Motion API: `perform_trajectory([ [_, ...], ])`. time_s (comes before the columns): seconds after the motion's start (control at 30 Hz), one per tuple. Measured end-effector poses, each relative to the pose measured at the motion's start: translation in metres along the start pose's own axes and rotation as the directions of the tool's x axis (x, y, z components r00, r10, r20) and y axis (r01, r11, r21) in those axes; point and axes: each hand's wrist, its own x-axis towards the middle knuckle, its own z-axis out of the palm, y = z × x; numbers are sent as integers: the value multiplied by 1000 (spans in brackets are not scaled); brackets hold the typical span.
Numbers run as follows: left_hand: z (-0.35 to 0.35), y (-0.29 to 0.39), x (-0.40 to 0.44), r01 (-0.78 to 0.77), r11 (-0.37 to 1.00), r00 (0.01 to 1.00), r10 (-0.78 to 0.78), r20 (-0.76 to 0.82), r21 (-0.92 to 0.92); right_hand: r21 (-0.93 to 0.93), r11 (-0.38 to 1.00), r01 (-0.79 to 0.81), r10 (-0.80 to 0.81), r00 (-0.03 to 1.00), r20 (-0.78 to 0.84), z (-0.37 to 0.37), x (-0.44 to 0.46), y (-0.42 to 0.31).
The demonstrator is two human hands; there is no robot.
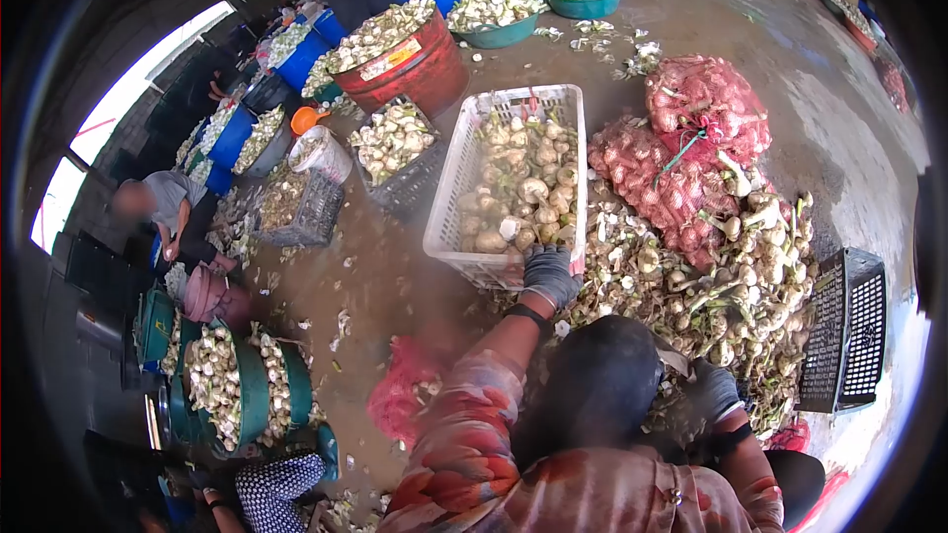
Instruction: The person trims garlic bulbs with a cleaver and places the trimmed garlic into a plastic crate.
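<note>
My left hand point(553, 276), in a grey glove, reaches over the near rim of a white plastic crate point(444, 192), palm down, with its fingers apart beside the bulbs and nothing visible in them. Garlic bulbs point(533, 190) lie inside the crate. My right hand point(713, 391), also gloved, is low at the right, closed on what looks like a knife point(673, 357); its handle is hidden in the glove. Around that hand spreads a heap of garlic with stems point(736, 286). A dark rounded head covering hides part of the heap between the hands.
Red net sacks of garlic point(706, 114) rest behind the heap. A black crate point(844, 331) stands at the right. Beyond the white crate are a red drum point(410, 64) and a dark crate point(395, 153). Another person point(170, 202) sits at the left; one stands at the top.
</note>
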Motion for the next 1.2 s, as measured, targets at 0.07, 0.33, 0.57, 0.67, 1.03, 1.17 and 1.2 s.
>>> perform_trajectory([
  [0.07, 1, 0, 1, 7, 1000, 1000, -7, 18, 12, 3, 1000, 10, -10, 1000, 5, -2, -2, -2],
  [0.33, -2, 1, -3, -6, 1000, 1000, 7, -25, 20, -32, 999, -20, 20, 1000, 17, 3, -1, 1],
  [0.57, -4, -2, -2, -63, 998, 998, 63, -11, -19, 42, 998, -51, 51, 999, -14, -1, -5, 8],
  [0.67, -32, 13, 5, 12, 993, 988, 6, 155, -113, 125, 987, -104, 113, 991, -69, 3, -10, 23],
  [1.03, 68, 93, 115, -100, 748, 860, 396, 322, -656, 822, 524, -223, 448, 893, -43, 5, -15, 80],
  [1.17, 146, 111, 134, -241, 864, 895, 374, 243, -442, 745, 599, -292, 472, 881, -35, -6, 8, 100],
  [1.2, 163, 112, 136, -235, 860, 890, 378, 256, -454, 742, 612, -274, 457, 888, -49, -7, 16, 101],
])
